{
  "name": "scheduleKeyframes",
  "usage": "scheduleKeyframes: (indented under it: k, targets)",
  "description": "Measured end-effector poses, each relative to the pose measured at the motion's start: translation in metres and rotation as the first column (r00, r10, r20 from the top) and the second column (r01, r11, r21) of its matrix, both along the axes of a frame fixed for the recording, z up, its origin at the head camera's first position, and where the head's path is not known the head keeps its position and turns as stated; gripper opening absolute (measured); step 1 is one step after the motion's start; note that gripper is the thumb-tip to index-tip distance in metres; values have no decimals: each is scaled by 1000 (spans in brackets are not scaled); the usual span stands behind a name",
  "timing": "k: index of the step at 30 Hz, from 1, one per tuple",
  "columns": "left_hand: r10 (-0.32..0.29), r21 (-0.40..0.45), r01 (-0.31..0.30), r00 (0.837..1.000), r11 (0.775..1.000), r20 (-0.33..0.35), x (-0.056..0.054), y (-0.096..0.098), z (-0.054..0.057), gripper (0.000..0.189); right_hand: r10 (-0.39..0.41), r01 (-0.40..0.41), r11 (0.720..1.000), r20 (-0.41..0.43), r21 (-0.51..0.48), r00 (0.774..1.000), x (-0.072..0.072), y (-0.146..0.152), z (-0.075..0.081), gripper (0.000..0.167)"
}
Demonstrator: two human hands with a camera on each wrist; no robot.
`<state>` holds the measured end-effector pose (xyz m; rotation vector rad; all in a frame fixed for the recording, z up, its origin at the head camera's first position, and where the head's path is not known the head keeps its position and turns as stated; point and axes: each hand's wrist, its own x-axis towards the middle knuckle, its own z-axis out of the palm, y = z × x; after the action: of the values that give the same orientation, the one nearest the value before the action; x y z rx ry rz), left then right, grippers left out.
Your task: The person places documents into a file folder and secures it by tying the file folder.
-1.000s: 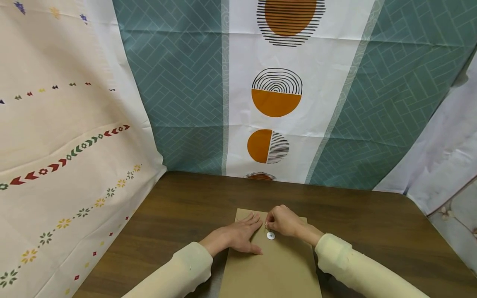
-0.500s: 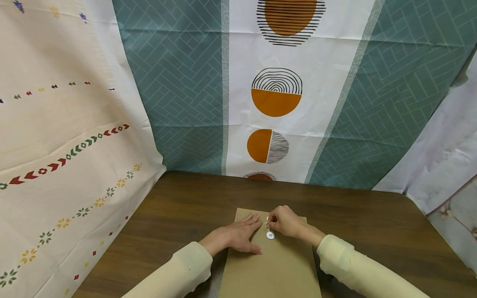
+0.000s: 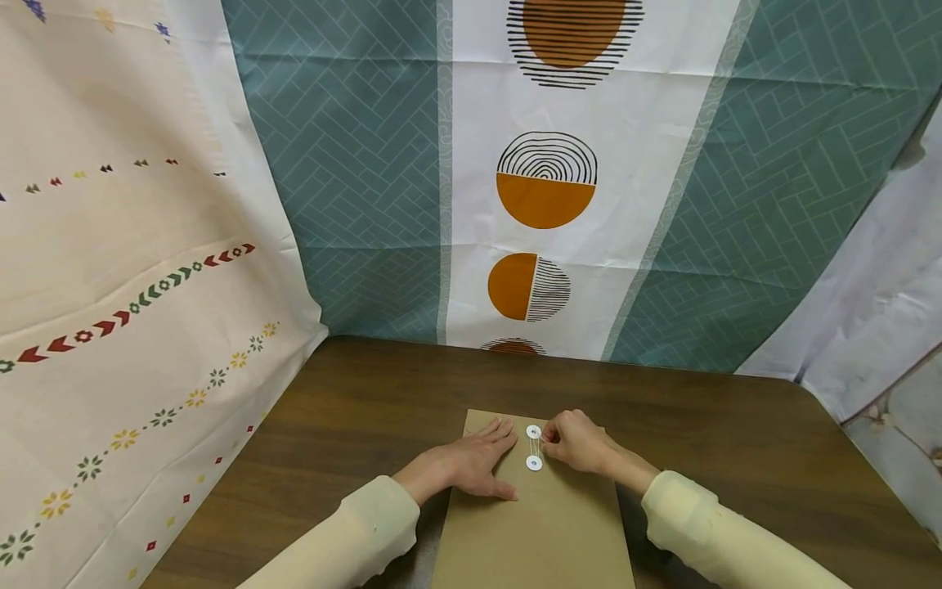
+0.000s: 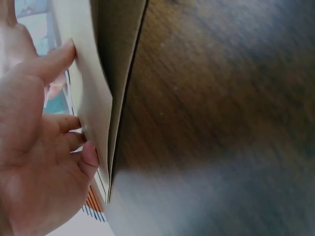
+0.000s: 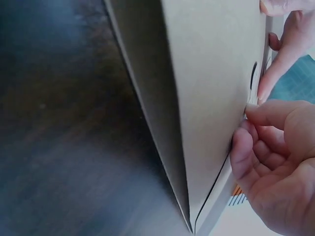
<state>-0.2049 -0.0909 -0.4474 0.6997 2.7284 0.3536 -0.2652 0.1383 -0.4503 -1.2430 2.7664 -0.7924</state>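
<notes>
A brown string-tie envelope (image 3: 545, 532) lies on the table, its far end away from me. Two white paper buttons, the upper button (image 3: 533, 431) and the lower button (image 3: 533, 463), sit one above the other with thin string (image 3: 535, 447) running between them. My left hand (image 3: 474, 465) rests flat on the envelope left of the buttons, fingers spread. Just right of the buttons, my right hand (image 3: 577, 442) pinches the string's end between thumb and forefinger; the string is very thin there. In the right wrist view, the right hand's remaining fingers (image 5: 261, 152) are curled.
The dark wooden table (image 3: 383, 376) extends on both sides of the envelope. Behind it hangs a green and white patterned cloth (image 3: 368, 204). A cream embroidered cloth (image 3: 147, 327) hangs along the left side. The envelope's side edge (image 4: 120, 108) gapes slightly in the left wrist view.
My right hand has moved from over the string to the right side of the buttons, uncovering the upper button. The left hand has stayed in place.
</notes>
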Motion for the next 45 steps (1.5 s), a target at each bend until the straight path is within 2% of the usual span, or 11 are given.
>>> scheduleKeyframes:
  k: [6,13,24,34,45]
  targets:
    - [1,5,-1,1000,1000,7,0,0,0,93,52,-52,999,-12,14,999,6,5,1,22]
    - [-6,3,6,1000,1000,7,0,0,1,93,99,-98,995,-64,11,993,14,9,1,23]
    - [-3,2,3,1000,1000,11,0,0,1,93,71,-69,997,-123,25,990,33,13,-3,21]
    - [-2,11,2,1000,1000,17,0,1,2,93,19,-16,999,-92,34,996,51,7,-1,20]
    - [1,17,-2,1000,1000,25,-1,2,3,93,-9,14,999,-147,34,989,69,-9,-2,17]
